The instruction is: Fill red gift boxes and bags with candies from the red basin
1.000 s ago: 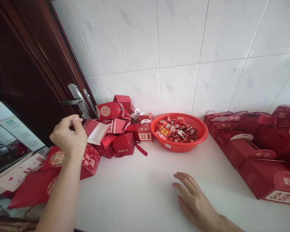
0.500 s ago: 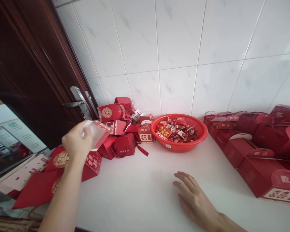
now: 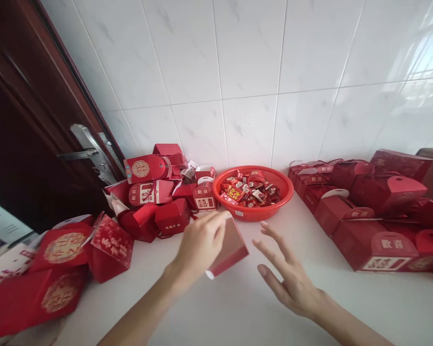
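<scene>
A small red gift box [image 3: 231, 246] is pinched by its upper edge in my left hand [image 3: 202, 244], tilted just over the white table in front of the basket. The far side of the box is hidden behind my fingers. To its right, my right hand [image 3: 292, 278] is open, fingers spread toward the box but apart from it, with nothing in it. Behind both hands stands a red plastic basket [image 3: 265, 215] filled with wrapped candies [image 3: 250, 188] in mostly red wrappers.
Red gift boxes [image 3: 172, 217] lie heaped at the left near a door handle [image 3: 88, 153]. Larger red gift bags [image 3: 63, 247] sit at the near left. Rows of closed red boxes [image 3: 370, 240] stand on the right. A tiled wall [image 3: 248, 125] rises behind the white table [image 3: 252, 312].
My left hand has carried the box from the heap at the left to the middle of the table. My right hand stays open nearby. The view has turned somewhat to the right.
</scene>
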Tool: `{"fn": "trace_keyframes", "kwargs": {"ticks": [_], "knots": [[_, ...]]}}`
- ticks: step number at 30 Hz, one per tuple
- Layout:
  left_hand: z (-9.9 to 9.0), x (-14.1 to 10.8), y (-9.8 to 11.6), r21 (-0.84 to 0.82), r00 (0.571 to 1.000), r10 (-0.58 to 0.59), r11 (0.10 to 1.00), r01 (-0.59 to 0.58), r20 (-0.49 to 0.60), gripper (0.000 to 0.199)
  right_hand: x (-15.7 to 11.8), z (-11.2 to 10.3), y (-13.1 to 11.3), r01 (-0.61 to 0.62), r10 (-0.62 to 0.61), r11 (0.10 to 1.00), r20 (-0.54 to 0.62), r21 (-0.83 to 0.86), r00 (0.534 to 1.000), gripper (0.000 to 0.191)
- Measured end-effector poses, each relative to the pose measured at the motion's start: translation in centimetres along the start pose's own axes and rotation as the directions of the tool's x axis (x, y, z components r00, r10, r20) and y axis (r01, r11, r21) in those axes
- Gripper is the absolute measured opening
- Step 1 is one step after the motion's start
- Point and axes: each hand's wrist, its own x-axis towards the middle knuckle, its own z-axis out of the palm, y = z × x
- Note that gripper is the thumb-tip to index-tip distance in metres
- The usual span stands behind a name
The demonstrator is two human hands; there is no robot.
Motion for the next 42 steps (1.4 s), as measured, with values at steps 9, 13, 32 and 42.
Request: {"fn": "trace_keyframes", "kwargs": {"ticks": [9,13,32,42], "knots": [[2.3,1.9,-0.9,-0.384,0.965,-0.208,0.888,0.255,0.16,0.025,1.5,0.3,-1.1,-0.272,0.253,0.94,0.112,0.209,0.961,0.031],[2.6,2.3,-3.2,-0.505,0.9,-0.335,0.746,0.435,0.28,0.019,1.5,0.6,-0.1,-0.382,0.35,0.885,0.16,0.266,0.923,0.029],[5.1,-2.1,-4.4,-0.721,0.631,-0.586,0.112,0.684,0.507,0.067,1.7,1.6,1.3,-0.645,0.525,0.31,0.44,0.698,0.729,0.063],[7.1,-3.2,-3.3,-0.798,0.66,-0.649,0.131,0.588,0.38,0.062,2.6,1.5,3.5,-0.687,0.566,0.272,0.465,0.674,0.681,0.053]]}}
